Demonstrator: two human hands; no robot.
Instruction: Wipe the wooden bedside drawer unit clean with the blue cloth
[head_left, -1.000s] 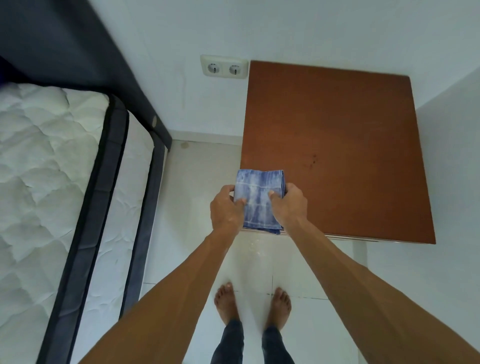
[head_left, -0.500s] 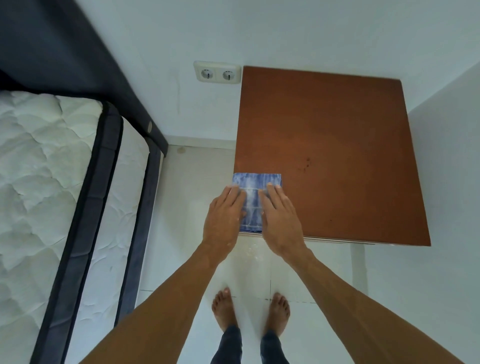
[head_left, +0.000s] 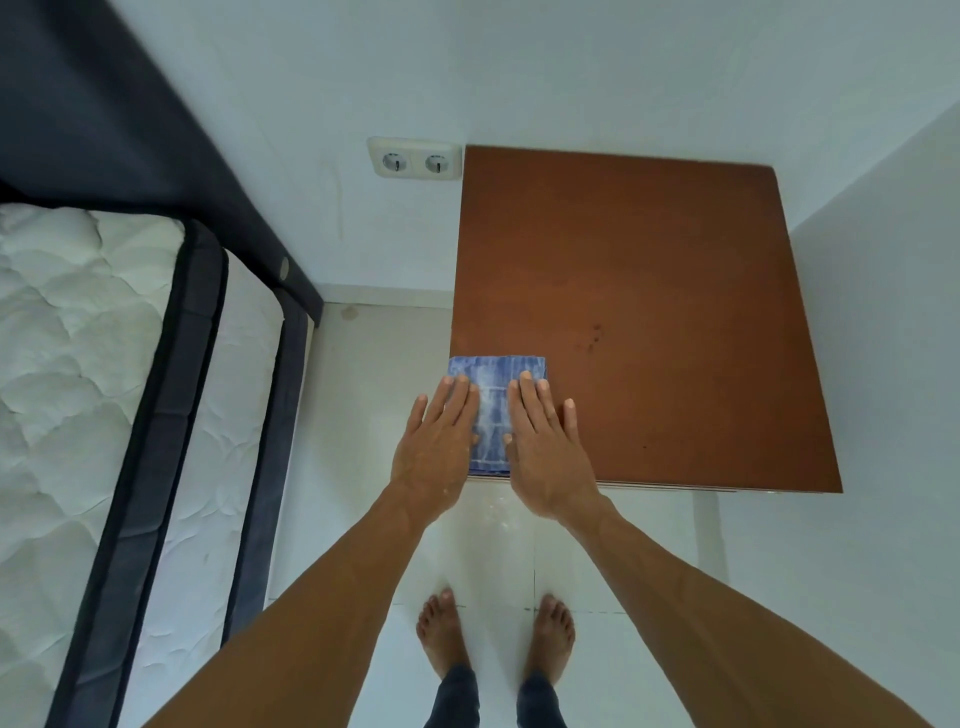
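The wooden bedside drawer unit (head_left: 649, 291) is seen from above as a brown square top in the room's corner, with a few dark specks near its middle. The folded blue cloth (head_left: 491, 395) lies flat on its near left corner. My left hand (head_left: 439, 447) rests palm down on the cloth's left part, fingers stretched out. My right hand (head_left: 543, 452) lies flat on the cloth's right part in the same way. Both hands press on the cloth without gripping it. The drawer fronts are hidden below the top.
A white quilted mattress (head_left: 78, 364) with dark edging fills the left side, its dark headboard (head_left: 104, 104) behind it. A double wall socket (head_left: 414, 158) sits just left of the unit's back corner. White walls bound the unit behind and on the right. My bare feet (head_left: 444, 631) stand on white tiles.
A second ago both hands held the cloth up by its near edge. They have laid it on the unit's near left corner and flattened out on top of it.
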